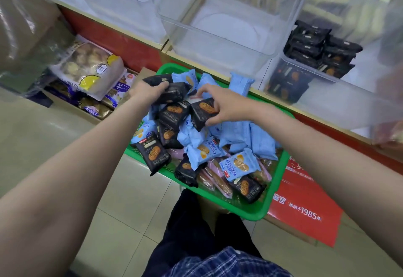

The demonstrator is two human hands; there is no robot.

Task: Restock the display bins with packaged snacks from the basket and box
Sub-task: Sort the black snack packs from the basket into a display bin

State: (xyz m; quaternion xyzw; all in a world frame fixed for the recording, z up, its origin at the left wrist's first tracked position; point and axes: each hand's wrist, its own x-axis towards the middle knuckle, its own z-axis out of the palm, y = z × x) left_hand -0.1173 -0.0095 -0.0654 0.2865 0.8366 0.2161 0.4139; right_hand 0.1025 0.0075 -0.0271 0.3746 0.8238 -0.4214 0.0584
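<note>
Bagged cookies (87,67) lie left of green basket (257,211).

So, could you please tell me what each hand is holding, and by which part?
Left hand holds black snack packets around their near ends; right hand pinches one black packet by its right end.

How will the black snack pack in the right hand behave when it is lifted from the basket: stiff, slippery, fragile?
The black snack pack looks glossy, so it may slide in the right hand. It holds its flat shape, so it is probably fairly stiff and light. The printed biscuit suggests that hard squeezing could break the contents.
</note>
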